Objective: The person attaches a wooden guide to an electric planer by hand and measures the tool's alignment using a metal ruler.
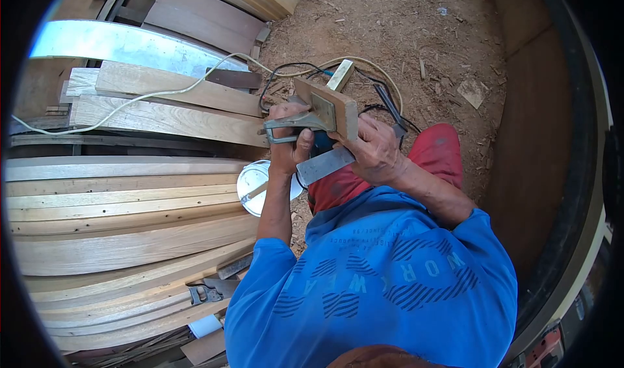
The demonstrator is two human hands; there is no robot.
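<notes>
My left hand [289, 136] is closed around a grey metal frame shaped like a D [296, 122]. A flat metal pad on this frame meets the face of a wooden board [349, 116], which is tilted up in front of my knees. My right hand [376, 150] is closed at the board's near right end; some of its fingers are hidden. Just under the hands, a flat grey metal plate [325, 166] slants across my lap; what holds it I cannot make out. Something blue [320, 143] shows partly behind the hands.
Planks [130, 202] are stacked along the left, with a handsaw [208, 293] on them. A white bucket [253, 187] stands by my left forearm. A pale cord [162, 93] and black cables [292, 69] run near a wood block [340, 75]. Shavings cover the ground [390, 23].
</notes>
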